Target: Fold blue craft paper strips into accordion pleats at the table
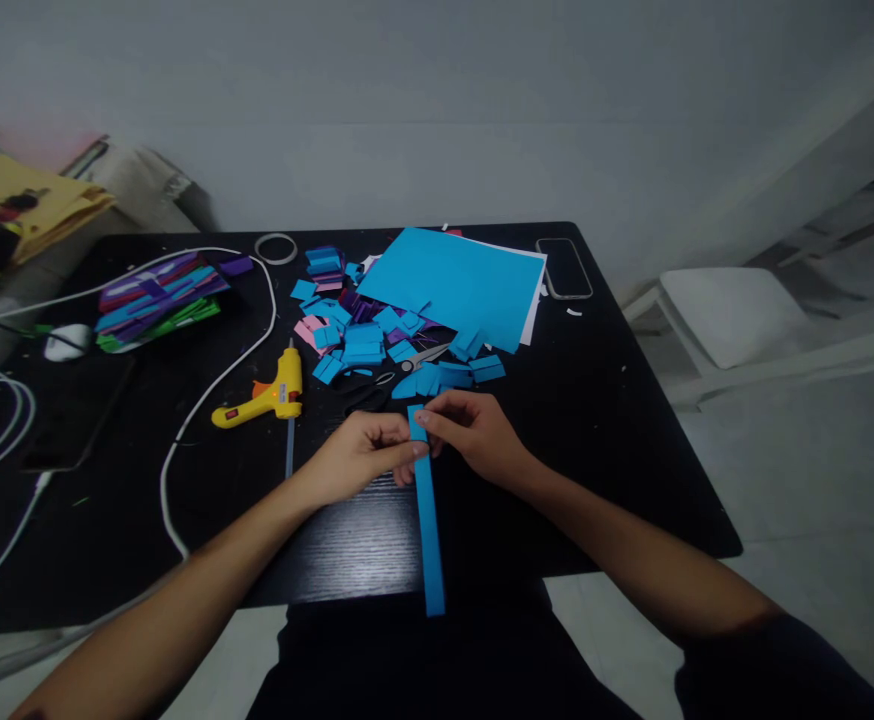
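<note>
A long, narrow strip of blue paper (427, 530) is pinched near its far end by both hands. My left hand (366, 452) grips its left edge, thumb on top and fingers underneath. My right hand (474, 430) presses its thumb on the strip's far tip, with the other fingers curled behind. The strip's near end reaches past the table's front edge. Just beyond the hands lie scissors (423, 358) with dark handles, among small folded blue paper pieces (363, 345). To the left rests a yellow hot glue gun (279, 388) with a glue stick in it.
A large blue sheet (452, 280) covers white paper at the back. A phone (564, 268) lies at the right, another (77, 415) at the left, charging. A white cable (216, 385) loops beside the glue gun. Bundled coloured strips (159, 300), a mouse (68, 342) and a tape roll (276, 249) sit left.
</note>
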Demonstrator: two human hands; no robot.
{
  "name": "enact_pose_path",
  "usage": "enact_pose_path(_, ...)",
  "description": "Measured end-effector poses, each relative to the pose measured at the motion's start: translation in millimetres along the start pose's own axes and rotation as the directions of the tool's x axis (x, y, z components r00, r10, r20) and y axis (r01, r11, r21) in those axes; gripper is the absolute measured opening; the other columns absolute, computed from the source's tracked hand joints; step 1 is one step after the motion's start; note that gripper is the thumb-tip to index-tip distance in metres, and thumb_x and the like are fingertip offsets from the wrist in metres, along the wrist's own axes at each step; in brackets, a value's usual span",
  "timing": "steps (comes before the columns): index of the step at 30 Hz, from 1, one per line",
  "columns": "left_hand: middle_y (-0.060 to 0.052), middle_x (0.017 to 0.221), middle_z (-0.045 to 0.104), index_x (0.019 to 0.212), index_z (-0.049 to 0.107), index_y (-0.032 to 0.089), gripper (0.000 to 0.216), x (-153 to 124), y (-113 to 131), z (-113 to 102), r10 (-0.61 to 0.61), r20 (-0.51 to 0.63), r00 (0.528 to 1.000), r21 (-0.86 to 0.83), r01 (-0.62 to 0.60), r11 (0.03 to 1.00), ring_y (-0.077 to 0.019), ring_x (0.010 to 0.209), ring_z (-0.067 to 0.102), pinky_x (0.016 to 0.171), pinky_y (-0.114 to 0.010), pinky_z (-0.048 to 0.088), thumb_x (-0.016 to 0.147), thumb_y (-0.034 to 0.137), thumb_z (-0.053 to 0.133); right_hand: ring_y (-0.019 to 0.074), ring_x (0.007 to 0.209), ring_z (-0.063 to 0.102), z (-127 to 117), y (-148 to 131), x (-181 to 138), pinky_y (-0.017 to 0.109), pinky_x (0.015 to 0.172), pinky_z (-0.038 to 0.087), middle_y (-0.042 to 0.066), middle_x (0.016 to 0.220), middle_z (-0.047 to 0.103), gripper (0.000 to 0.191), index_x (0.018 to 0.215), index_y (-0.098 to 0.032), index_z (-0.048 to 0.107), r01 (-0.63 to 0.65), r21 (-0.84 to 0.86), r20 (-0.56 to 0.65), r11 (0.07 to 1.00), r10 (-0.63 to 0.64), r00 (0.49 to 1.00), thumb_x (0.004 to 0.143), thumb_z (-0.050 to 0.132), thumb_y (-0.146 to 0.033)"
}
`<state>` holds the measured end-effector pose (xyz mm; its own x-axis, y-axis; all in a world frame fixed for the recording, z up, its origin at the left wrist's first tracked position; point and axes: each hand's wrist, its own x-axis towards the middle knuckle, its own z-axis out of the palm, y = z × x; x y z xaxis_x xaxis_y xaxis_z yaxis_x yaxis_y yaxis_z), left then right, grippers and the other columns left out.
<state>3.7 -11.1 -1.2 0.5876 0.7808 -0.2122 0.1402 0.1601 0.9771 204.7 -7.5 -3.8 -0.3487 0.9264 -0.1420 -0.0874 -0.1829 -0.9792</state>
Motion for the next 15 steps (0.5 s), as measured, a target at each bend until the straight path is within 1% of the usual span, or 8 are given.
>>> enact_pose_path(5, -0.002, 0.064, 0.072, 0.074, 0.066, 0.014, 0.028, -0.7, 1.6, -0.7, 0.003, -0.001, 1.000, 0.017, -0.003, 1.000, -0.0120, 0.061, 0.067, 0.064, -0.022, 0.053, 0.093, 0.034, 0.071, 0.0109, 0.058, 0.063, -0.1, 0.5, 0.3, 0.024, 0.060, 0.053, -0.001, 0.068, 0.069, 0.032, 0.078, -0.017, 0.072, 0.000, 0.018, 0.004, 1.000, 0.000, 1.000, 0.079, 0.082, -0.048)
enact_pose_path(15, -0.001, 0.061, 0.070, 0.074, 0.064, 0.014, 0.028, 1.3, 0.3, 2.4, -0.023, -0.021, 1.000, -0.054, 0.022, 0.998, -0.0113, 0.056, 0.065, 0.059, -0.022, 0.052, 0.088, 0.035, 0.076, 0.0114, 0.059, 0.064, -1.1, 0.4, 1.4, 0.025, 0.061, 0.054, -0.001, 0.069, 0.069, 0.036, 0.079, -0.017, 0.072, -0.018, 0.023, 0.009, 1.000, 0.018, 1.000, 0.078, 0.082, -0.051)
